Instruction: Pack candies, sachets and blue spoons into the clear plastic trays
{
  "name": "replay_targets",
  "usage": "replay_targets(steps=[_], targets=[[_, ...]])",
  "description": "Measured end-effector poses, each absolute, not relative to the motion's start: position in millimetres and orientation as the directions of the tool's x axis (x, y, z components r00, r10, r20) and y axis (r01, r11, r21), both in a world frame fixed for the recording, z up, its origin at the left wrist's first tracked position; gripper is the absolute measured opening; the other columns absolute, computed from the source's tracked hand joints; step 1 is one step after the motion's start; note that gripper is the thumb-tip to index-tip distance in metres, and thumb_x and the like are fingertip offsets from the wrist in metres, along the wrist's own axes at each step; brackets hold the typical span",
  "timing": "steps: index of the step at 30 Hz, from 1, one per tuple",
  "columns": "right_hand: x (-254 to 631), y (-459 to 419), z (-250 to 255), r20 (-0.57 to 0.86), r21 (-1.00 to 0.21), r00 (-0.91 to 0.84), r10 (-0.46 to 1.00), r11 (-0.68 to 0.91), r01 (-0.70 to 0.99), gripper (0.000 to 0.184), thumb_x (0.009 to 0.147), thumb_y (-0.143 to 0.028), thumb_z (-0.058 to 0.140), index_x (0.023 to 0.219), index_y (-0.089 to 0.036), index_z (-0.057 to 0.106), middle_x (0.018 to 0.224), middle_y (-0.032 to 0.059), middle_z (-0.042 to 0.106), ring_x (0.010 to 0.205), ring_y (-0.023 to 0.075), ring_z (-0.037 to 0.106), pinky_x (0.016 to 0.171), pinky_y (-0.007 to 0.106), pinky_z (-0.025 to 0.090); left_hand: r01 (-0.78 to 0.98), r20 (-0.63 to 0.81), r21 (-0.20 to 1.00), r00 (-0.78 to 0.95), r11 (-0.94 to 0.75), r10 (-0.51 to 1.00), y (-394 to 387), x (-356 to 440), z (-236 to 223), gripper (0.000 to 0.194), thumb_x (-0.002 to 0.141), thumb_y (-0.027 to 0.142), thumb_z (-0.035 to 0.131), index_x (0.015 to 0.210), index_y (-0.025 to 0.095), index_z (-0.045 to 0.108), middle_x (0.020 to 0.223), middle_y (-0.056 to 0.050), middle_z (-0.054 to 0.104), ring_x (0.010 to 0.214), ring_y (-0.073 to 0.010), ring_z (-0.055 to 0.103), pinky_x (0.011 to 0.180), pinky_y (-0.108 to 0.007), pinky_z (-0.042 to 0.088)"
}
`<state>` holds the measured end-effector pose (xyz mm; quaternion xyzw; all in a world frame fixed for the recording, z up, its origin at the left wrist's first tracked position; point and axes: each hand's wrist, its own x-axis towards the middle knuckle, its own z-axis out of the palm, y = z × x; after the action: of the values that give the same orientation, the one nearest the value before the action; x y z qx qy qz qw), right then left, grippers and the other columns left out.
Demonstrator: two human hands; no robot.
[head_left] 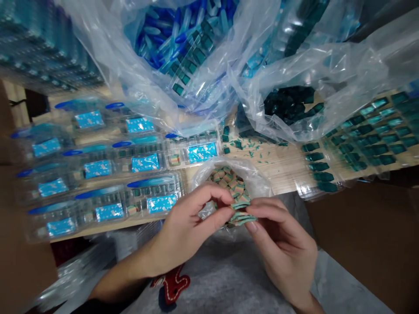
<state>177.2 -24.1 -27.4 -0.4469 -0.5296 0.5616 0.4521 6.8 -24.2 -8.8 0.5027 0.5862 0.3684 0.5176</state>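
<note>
The left hand (193, 222) and the right hand (286, 242) meet over a small bag (262, 174) at the near edge of the tabletop (278, 168), around the middle of its length. Between them is a small bunch of thin striped pieces (242, 218), fanned slightly apart. The left hand holds its left end in a narrow pinch of thumb and forefinger; the right hand holds the right end the same way, thumb below and forefinger above. More striped blocks (225, 179) lie loose in the small bag, just beyond the fingertips. Toward the left end of the tabletop, clear packs (163, 187) sit in rows reaching the near edge, with blue packets (162, 203) and long blue items (150, 180) in them. A large bag (108, 56) of blue handles (160, 26) stands toward the far edge, a tray of green caps (198, 56) lying across its contents. To its right, another bag (347, 78) holds dark green pieces (288, 102). Green scraps (252, 150) are scattered on the bare wood before it. Trays of green pieces (369, 135) cover the right end, and stacked trays (49, 48) rise at the far left corner.
</note>
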Motion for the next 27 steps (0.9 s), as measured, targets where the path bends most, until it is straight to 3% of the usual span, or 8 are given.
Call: replay_targets(steps=[4, 8, 18, 22, 27], targets=[[173, -26, -29, 0.026, -0.999, -0.153, 0.988, 0.03, 0.024, 0.034, 0.085, -0.001, 0.064, 0.107, -0.027, 0.069, 0.1, -0.0054, 0.066, 0.096, 0.0051, 0.062, 0.087, 0.011, 0.05, 0.198, -0.181, 0.967, 0.092, 0.16, 0.979, -25, 3, -11, 0.011, 0.089, 0.013, 0.063, 0.092, 0.024, 0.065, 0.089, 0.003, 0.069, 0.085, -0.0086, 0.066, 0.077, -0.016, 0.053], [167, -25, -28, 0.039, -0.998, -0.098, 0.994, 0.035, -0.043, 0.037, 0.084, 0.002, 0.062, 0.107, -0.027, 0.068, 0.098, -0.006, 0.066, 0.095, 0.0045, 0.063, 0.087, 0.01, 0.051, 0.132, -0.103, 0.987, 0.124, 0.086, 0.987, -27, 1, -15, 0.006, 0.09, 0.02, 0.065, 0.095, 0.023, 0.066, 0.095, 0.001, 0.069, 0.093, -0.0102, 0.066, 0.083, -0.018, 0.053], [171, -28, -34, 0.113, -0.986, -0.137, 0.984, 0.129, 0.109, 0.039, 0.087, -0.004, 0.066, 0.114, -0.031, 0.07, 0.109, -0.0056, 0.068, 0.098, 0.0063, 0.065, 0.09, 0.015, 0.053, 0.083, -0.037, 0.996, 0.09, 0.03, 0.995, -27, 2, -20, 0.003, 0.09, 0.022, 0.066, 0.093, 0.02, 0.067, 0.089, -0.001, 0.07, 0.085, -0.0113, 0.067, 0.077, -0.02, 0.055], [167, -26, -37, 0.038, -0.993, -0.13, 0.991, 0.052, 0.108, 0.037, 0.087, -0.009, 0.069, 0.114, -0.036, 0.07, 0.107, -0.0052, 0.071, 0.097, 0.0114, 0.067, 0.087, 0.023, 0.057, 0.108, -0.03, 0.994, 0.097, 0.02, 0.995, -26, -2, -21, 0.005, 0.092, 0.024, 0.063, 0.091, 0.02, 0.065, 0.089, -0.002, 0.07, 0.086, -0.0126, 0.067, 0.077, -0.023, 0.056], [163, -23, -34, -0.053, -0.996, -0.2, 0.978, -0.038, 0.079, 0.04, 0.089, -0.012, 0.066, 0.119, -0.039, 0.066, 0.115, -0.0072, 0.071, 0.108, 0.0105, 0.065, 0.094, 0.021, 0.055, 0.203, 0.018, 0.978, 0.111, -0.04, 0.994, -25, -9, -25, 0.006, 0.094, 0.024, 0.06, 0.091, 0.02, 0.064, 0.091, -0.003, 0.07, 0.089, -0.0142, 0.067, 0.081, -0.028, 0.055]])
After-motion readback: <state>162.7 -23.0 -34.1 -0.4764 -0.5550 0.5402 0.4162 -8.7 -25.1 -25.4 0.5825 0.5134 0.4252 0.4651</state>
